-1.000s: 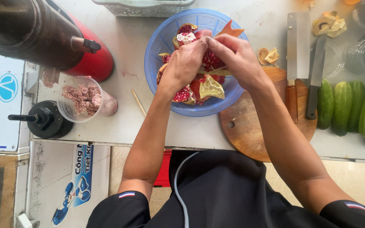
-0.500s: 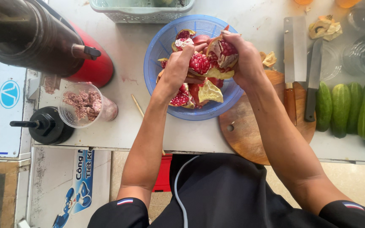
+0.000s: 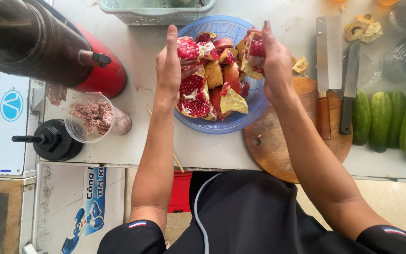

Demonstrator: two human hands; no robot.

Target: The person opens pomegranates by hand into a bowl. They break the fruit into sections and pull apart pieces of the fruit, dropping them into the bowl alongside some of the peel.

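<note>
Over a blue plastic basket (image 3: 235, 121) full of broken pomegranate pieces (image 3: 212, 91), each of my hands holds a chunk of red-seeded pomegranate. My left hand (image 3: 171, 63) grips one piece (image 3: 187, 48) at the basket's left rim. My right hand (image 3: 273, 63) grips another piece (image 3: 254, 51) at the right rim. The two chunks are apart, with the basket's contents between them.
A round wooden cutting board (image 3: 287, 141) lies right of the basket, with a cleaver (image 3: 327, 66) and a knife (image 3: 350, 87) beside it. Cucumbers (image 3: 393, 120) lie at far right. A juicer (image 3: 38, 47), a cup of pulp (image 3: 95, 117) and a black lid (image 3: 52, 140) stand at left.
My hands were together over the basket on one pomegranate piece. They have pulled apart sideways, and each now holds a separate chunk.
</note>
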